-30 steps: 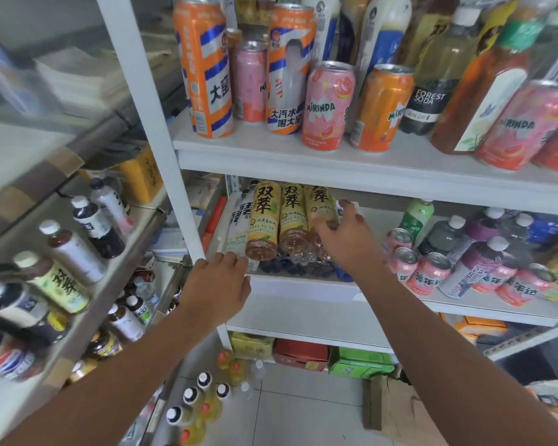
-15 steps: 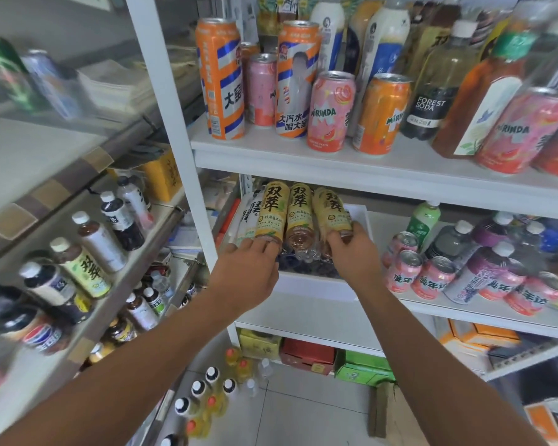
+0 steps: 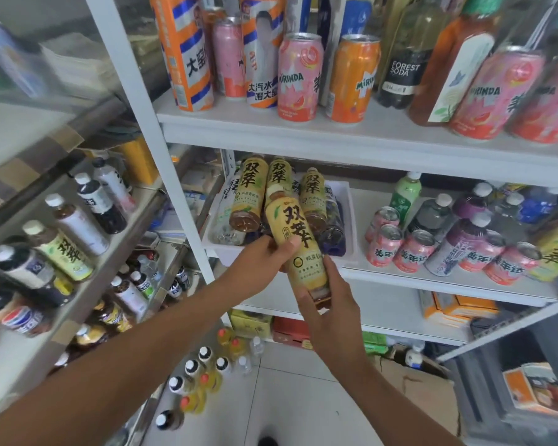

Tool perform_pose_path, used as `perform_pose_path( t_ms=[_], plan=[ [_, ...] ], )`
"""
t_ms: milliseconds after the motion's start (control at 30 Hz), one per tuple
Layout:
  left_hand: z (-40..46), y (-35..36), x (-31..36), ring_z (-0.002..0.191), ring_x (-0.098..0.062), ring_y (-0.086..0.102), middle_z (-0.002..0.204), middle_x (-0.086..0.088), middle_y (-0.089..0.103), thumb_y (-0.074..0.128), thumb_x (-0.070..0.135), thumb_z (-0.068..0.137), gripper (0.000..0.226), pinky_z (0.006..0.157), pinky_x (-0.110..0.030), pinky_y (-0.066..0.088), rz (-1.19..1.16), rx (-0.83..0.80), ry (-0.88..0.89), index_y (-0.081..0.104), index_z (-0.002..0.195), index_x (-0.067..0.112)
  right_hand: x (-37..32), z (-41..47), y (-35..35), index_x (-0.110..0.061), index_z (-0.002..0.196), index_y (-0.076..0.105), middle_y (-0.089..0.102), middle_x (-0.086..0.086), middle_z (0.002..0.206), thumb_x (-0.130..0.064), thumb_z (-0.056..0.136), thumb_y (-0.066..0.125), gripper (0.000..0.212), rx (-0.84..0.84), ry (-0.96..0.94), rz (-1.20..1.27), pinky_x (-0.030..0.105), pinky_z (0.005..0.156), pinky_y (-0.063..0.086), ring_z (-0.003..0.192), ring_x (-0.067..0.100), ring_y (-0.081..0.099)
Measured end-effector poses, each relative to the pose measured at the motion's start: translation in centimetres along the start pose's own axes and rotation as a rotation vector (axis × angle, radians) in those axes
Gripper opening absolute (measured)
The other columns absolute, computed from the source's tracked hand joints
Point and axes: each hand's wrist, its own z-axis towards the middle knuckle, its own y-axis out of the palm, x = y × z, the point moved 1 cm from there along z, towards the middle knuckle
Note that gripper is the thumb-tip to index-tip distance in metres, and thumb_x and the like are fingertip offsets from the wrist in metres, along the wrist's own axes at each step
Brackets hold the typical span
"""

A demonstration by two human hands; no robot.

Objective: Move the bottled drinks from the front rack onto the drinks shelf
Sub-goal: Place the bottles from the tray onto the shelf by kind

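A yellow-labelled tea bottle (image 3: 298, 243) is held in front of the white rack, cap up and tilted left. My left hand (image 3: 261, 259) grips its middle, thumb across the label. My right hand (image 3: 327, 304) holds its bottom end from below. Behind it a white tray (image 3: 351, 220) on the rack's middle shelf holds more of the same tea bottles (image 3: 248, 191) lying on their sides over other bottles. The slanted drinks shelf (image 3: 78, 284) on the left carries rows of bottles, one a matching tea bottle (image 3: 63, 249).
Cans and tall bottles crowd the rack's top shelf (image 3: 335, 130). Pink cans (image 3: 413, 252) and purple bottles stand right of the tray. Several small bottles (image 3: 203, 375) stand on the tiled floor below. Cardboard boxes (image 3: 413, 381) lie at lower right.
Both hands reached into the tray, took one tea bottle from the pile and drew it out toward me. It is now clear of the tray, held by both hands.
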Motion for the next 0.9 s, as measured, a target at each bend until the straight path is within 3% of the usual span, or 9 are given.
perform_pose_path(
  t_ms=[133,267,400,500,600,667,733,800,900],
  plan=[
    [-2.0,-0.8,-0.9,0.097,-0.015,0.069,0.104,0.002,0.072,0.070,0.036,0.088,0.028,0.077,-0.031,0.058,-0.267,0.170,-0.012,0.058,0.108,0.019,-1.2,-0.4,1.2,-0.035,0.148,0.030,0.049,-0.007,0.129,-0.044,0.086,0.065,0.072,-0.097,-0.077,0.049,0.007,0.081,0.046,0.108,0.002,0.054],
    [-4.6,-4.7,-1.5,0.090,-0.009,0.071,0.094,0.005,0.074,0.076,0.021,0.083,0.027,0.072,-0.024,0.057,-0.283,0.370,0.070,0.058,0.103,0.019,-4.6,1.7,2.2,-0.048,0.134,0.034,0.047,-0.037,0.125,-0.056,0.076,0.060,0.063,-0.360,-0.167,0.108,0.016,0.085,0.050,0.112,-0.001,0.055],
    [-8.1,-9.4,-1.5,0.089,-0.006,0.071,0.093,0.010,0.075,0.078,0.018,0.080,0.034,0.075,-0.024,0.057,-0.199,0.503,0.095,0.058,0.107,0.019,-10.2,4.0,4.8,-0.048,0.130,0.037,0.055,-0.033,0.121,-0.059,0.084,0.058,0.052,-0.555,-0.273,0.167,0.025,0.082,0.055,0.111,-0.002,0.057],
    [-11.1,-12.7,-0.8,0.090,-0.005,0.070,0.098,0.007,0.074,0.080,0.024,0.075,0.042,0.075,-0.020,0.056,-0.153,0.646,0.114,0.058,0.111,0.017,-14.7,5.1,8.3,-0.039,0.133,0.036,0.058,-0.025,0.119,-0.040,0.088,0.069,0.056,-0.697,-0.360,0.173,0.028,0.080,0.056,0.103,-0.004,0.061],
    [-14.2,-16.3,-0.5,0.084,-0.001,0.070,0.090,0.010,0.074,0.080,0.021,0.076,0.037,0.068,-0.016,0.053,-0.145,0.792,0.109,0.056,0.105,0.023,-19.2,4.9,11.7,-0.035,0.133,0.036,0.059,-0.025,0.110,-0.033,0.088,0.070,0.056,-0.807,-0.480,0.170,0.017,0.076,0.053,0.096,-0.010,0.059],
    [-16.8,-18.7,-0.5,0.085,-0.004,0.071,0.091,0.012,0.075,0.084,0.030,0.073,0.041,0.069,-0.020,0.054,-0.139,0.874,0.092,0.056,0.104,0.024,-22.1,3.9,13.9,-0.043,0.125,0.034,0.058,-0.028,0.106,-0.038,0.085,0.070,0.054,-0.871,-0.552,0.156,0.013,0.074,0.050,0.094,-0.013,0.058],
    [-19.4,-20.7,-0.5,0.090,-0.010,0.072,0.097,0.007,0.075,0.087,0.044,0.065,0.057,0.077,-0.034,0.058,-0.119,0.958,0.070,0.058,0.108,0.020,-24.8,2.6,16.1,-0.044,0.119,0.035,0.061,-0.023,0.108,-0.045,0.079,0.072,0.054,-0.900,-0.613,0.148,0.025,0.079,0.055,0.094,-0.006,0.061],
    [-22.1,-22.7,-0.6,0.094,-0.013,0.072,0.100,0.003,0.075,0.084,0.043,0.063,0.060,0.084,-0.043,0.058,-0.098,1.033,0.056,0.059,0.112,0.018,-27.3,1.1,18.4,-0.038,0.120,0.039,0.063,-0.016,0.109,-0.050,0.075,0.072,0.057,-0.916,-0.662,0.152,0.036,0.079,0.056,0.093,0.002,0.063],
    [-26.0,-25.5,-1.0,0.093,-0.015,0.072,0.100,0.001,0.075,0.082,0.039,0.066,0.056,0.086,-0.047,0.058,-0.077,1.117,0.016,0.057,0.113,0.020,-30.8,-1.5,21.6,-0.035,0.119,0.039,0.063,-0.012,0.106,-0.049,0.076,0.070,0.054,-0.965,-0.725,0.117,0.034,0.074,0.055,0.088,0.006,0.062]
  ],
)
